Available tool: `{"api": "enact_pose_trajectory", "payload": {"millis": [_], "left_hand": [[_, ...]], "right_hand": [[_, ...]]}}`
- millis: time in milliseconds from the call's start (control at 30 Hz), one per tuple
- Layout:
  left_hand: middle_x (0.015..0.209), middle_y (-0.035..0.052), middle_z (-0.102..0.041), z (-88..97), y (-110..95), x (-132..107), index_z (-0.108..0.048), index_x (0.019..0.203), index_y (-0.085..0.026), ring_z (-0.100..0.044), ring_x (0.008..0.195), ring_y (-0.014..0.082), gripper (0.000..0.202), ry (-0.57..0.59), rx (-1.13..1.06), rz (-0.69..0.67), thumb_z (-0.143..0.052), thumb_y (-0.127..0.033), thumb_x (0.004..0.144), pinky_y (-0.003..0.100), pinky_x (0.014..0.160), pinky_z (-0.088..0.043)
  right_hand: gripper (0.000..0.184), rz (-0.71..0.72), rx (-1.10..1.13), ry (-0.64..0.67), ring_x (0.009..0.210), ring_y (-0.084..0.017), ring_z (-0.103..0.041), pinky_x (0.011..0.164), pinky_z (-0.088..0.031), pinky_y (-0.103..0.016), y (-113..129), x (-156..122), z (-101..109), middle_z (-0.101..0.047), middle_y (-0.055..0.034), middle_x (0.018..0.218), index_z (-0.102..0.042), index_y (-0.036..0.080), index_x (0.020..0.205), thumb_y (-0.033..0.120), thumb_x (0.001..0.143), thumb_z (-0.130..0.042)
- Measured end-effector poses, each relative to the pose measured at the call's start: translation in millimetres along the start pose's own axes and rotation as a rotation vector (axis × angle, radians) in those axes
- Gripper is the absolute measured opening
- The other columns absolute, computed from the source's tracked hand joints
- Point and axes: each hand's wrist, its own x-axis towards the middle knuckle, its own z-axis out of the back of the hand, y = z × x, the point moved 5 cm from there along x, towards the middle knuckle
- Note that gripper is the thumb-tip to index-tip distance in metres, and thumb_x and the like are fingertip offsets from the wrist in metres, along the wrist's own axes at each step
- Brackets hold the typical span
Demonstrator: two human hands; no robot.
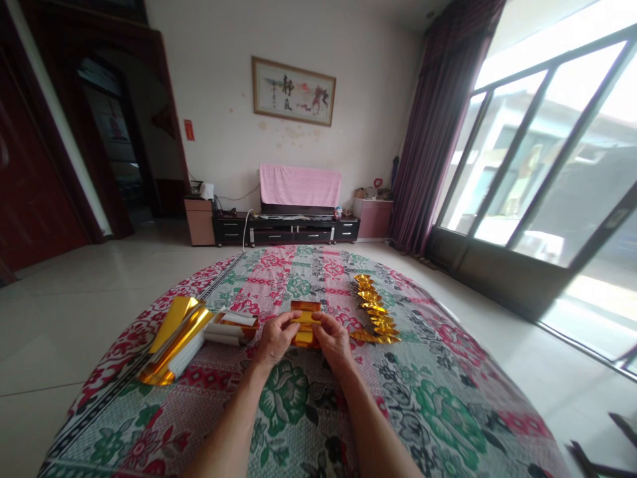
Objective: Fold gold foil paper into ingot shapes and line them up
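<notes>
A sheet of gold foil paper (305, 315) lies on the flowered tablecloth (438, 392) in front of me. My left hand (277, 337) pinches its left side and my right hand (332, 336) pinches its right side, fingers closed on the paper. A row of folded gold paper pieces (374, 309) runs along the cloth to the right of my hands. To the left lies a stack of gold foil sheets (175, 338) and a smaller bundle of white-backed sheets (229, 327).
The round table stands on a pale tiled floor (64, 312). A low TV cabinet (293, 229) with a pink cloth over the screen is at the far wall. Glass sliding doors (547, 172) and a dark curtain are on the right.
</notes>
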Motion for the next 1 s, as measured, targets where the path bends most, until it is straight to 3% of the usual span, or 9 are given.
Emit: {"api": "enact_pose_trajectory", "payload": {"millis": [267,767,900,1000], "left_hand": [[0.095,0.0072,-0.070,1.7,-10,-2,-0.068,0.095,-0.017,-0.063,0.090,0.0208,0.026,-0.044,0.130,-0.159,-0.056,-0.022,0.072,0.035,0.086,-0.047],[0.084,0.0047,-0.068,0.0,-18,-4,-0.067,0.087,-0.018,-0.064,0.081,0.0155,0.017,-0.091,0.257,-0.365,-0.052,-0.018,0.078,0.026,0.074,-0.050],[0.085,0.0050,-0.066,-0.1,-21,-5,-0.067,0.085,-0.018,-0.062,0.082,0.0158,0.017,-0.094,0.293,-0.387,-0.052,-0.020,0.079,0.027,0.075,-0.049],[0.101,0.0075,-0.063,1.4,-27,-7,-0.068,0.080,-0.019,-0.058,0.098,0.0189,0.015,-0.139,0.342,-0.420,-0.054,-0.022,0.078,0.032,0.088,-0.046]], "right_hand": [[0.034,0.016,-0.080,-0.069,0.058,-0.015,-0.060,0.054,-0.051,-0.026,-1,2,3,-0.066,-0.0007,0.069,-0.064,0.016,0.090,0.038,0.065,-0.064],[0.025,0.238,-0.403,-0.192,0.060,-0.014,-0.058,0.059,-0.048,-0.024,3,1,9,-0.067,-0.0026,0.070,-0.068,0.016,0.084,0.034,0.072,-0.056],[0.017,0.346,-0.460,-0.192,0.076,-0.017,-0.060,0.061,-0.049,-0.025,15,-1,8,-0.065,-0.0062,0.083,-0.067,0.019,0.076,0.031,0.073,-0.055],[0.015,0.427,-0.482,-0.209,0.095,-0.021,-0.058,0.070,-0.050,-0.028,23,-4,9,-0.062,-0.0093,0.102,-0.067,0.020,0.072,0.030,0.072,-0.057]]}}
